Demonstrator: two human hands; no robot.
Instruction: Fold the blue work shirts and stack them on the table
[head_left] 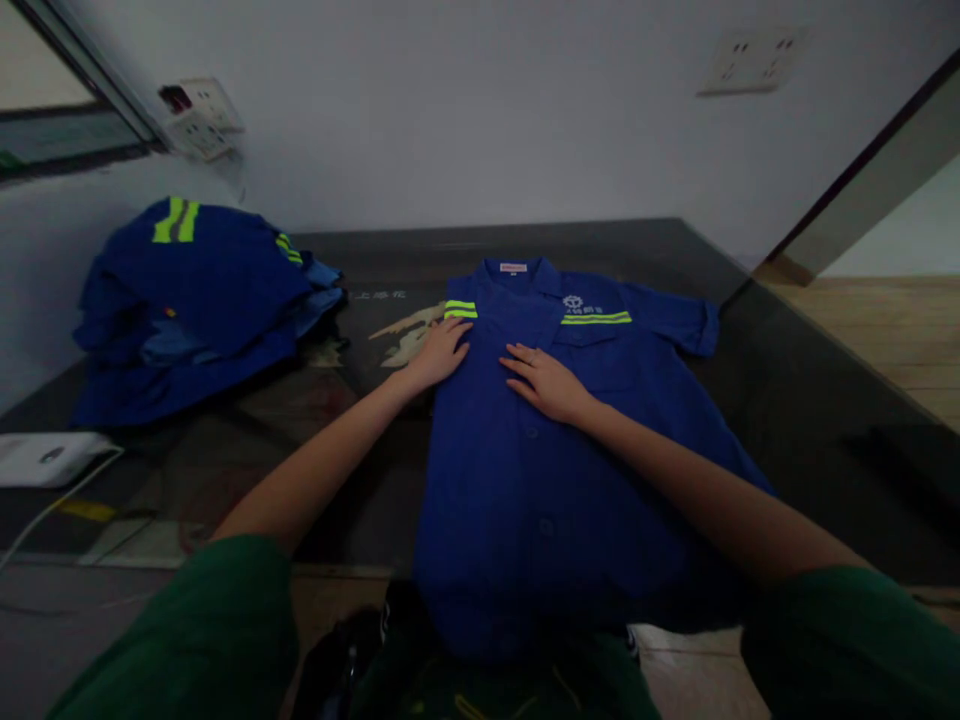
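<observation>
A blue short-sleeved work shirt point(487, 450) with yellow-green reflective strips lies front up on the dark table, collar away from me. Its left side in view has a straight edge with no sleeve showing, while the other sleeve spreads out to the right. My left hand point(442, 350) rests flat on that left edge, just below the reflective strip. Near the middle of the chest, by the button front, my right hand point(549, 384) lies with its fingers spread on the cloth. The shirt's lower hem hangs over the table's near edge.
A heap of blue clothes point(202, 290) with reflective strips sits at the left on the dark table point(795, 400). Nearer on that side is a white device point(52, 458) with a cable. Wall sockets point(754, 60) are above the table.
</observation>
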